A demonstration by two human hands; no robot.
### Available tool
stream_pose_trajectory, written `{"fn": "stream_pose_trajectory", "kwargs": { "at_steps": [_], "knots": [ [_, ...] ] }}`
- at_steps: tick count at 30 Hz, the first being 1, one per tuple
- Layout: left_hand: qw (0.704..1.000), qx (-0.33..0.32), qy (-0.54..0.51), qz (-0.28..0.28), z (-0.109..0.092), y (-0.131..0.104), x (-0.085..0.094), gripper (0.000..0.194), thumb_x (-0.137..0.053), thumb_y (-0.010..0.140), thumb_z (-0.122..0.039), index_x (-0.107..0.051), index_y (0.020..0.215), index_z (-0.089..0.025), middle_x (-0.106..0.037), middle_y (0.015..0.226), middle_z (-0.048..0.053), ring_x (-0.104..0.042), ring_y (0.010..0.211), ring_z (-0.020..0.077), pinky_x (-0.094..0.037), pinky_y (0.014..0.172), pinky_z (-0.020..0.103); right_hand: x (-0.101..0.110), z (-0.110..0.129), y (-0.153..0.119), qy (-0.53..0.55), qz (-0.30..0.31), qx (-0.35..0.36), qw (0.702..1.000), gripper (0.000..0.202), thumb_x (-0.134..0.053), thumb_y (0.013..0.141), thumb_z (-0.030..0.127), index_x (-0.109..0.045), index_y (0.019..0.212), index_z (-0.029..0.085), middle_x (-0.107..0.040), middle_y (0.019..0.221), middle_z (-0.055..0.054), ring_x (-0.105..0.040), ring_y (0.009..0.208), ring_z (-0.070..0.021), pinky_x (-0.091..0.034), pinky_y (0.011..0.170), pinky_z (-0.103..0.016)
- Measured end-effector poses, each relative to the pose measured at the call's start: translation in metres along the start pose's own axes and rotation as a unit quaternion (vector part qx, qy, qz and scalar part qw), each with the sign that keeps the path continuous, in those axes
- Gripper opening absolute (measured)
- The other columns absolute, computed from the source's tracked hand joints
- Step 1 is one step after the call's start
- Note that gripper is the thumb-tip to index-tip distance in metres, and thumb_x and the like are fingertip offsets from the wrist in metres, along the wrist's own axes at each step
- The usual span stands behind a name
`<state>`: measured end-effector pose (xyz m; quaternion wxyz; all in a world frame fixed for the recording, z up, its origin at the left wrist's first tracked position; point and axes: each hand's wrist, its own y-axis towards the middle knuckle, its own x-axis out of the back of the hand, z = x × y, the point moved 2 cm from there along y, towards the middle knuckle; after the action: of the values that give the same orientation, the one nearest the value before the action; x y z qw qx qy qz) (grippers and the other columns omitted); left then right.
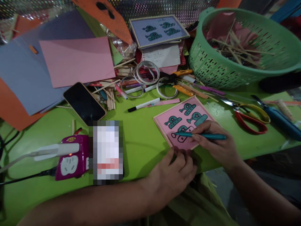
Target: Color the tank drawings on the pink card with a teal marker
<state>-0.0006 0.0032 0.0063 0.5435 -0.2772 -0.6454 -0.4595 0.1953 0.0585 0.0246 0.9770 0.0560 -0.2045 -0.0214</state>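
Note:
A teal marker (215, 136) is pinched in my right hand (217, 144), its tip on a pink card (162, 121) with a thin wooden-stick border. Several tank drawings with black outlines show on the card; most are coloured teal, and the lowest is partly pink inside its outline. My left hand (176, 166) is closed on the card's near edge, with its fingers bent and the fingertips partly hidden. Just beyond the card lie a black-capped white marker (144, 105) and a narrow pink paper strip (164, 102).
A green basket (218, 73) of sticks stands back right, near red-and-yellow-handled scissors (251, 122). Behind are tape rolls (147, 72) and a framed blue card (138, 34). Coloured paper (77, 62), a dark phone (84, 103), a pixelated device (107, 150) and a magenta power strip (81, 142) lie left.

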Motion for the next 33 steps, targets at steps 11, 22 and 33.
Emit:
{"fn": "stream_pose_trajectory", "kwargs": {
  "at_steps": [11,22,33],
  "knots": [
    [1.0,-0.005,0.002,-0.001,-0.0006,-0.0003,-0.0029,0.036,-0.051,0.106,-0.026,-0.065,0.139,-0.024,-0.065,0.141,0.004,-0.058,0.122,0.0207,-0.04,0.111,0.043,0.0025,-0.0014,-0.0012,-0.009,0.007,-0.009,1.0,0.022,-0.083,0.084,0.037,-0.067,0.077,0.025,-0.069,0.064,0.0,-0.063,0.053,-0.0157,-0.051,0.048,-0.028],
    [1.0,-0.002,-0.001,0.001,0.0,-0.0002,-0.0014,0.036,-0.05,0.107,-0.025,-0.066,0.138,-0.025,-0.065,0.139,0.003,-0.058,0.123,0.0211,-0.036,0.113,0.045,0.0016,0.0,-0.0019,0.002,0.01,0.004,1.0,0.016,-0.08,0.086,0.029,-0.066,0.08,0.026,-0.07,0.066,0.001,-0.064,0.055,-0.0156,-0.052,0.049,-0.027],
    [1.0,0.0,0.003,-0.008,0.0007,0.0002,-0.0012,0.035,-0.049,0.107,-0.025,-0.067,0.137,-0.025,-0.067,0.138,0.003,-0.059,0.123,0.0212,-0.038,0.113,0.045,0.0023,-0.0047,-0.0023,0.001,-0.005,0.009,1.0,0.017,-0.081,0.088,0.034,-0.067,0.082,0.025,-0.07,0.069,0.0,-0.065,0.057,-0.0151,-0.052,0.051,-0.026]
  ]
}}
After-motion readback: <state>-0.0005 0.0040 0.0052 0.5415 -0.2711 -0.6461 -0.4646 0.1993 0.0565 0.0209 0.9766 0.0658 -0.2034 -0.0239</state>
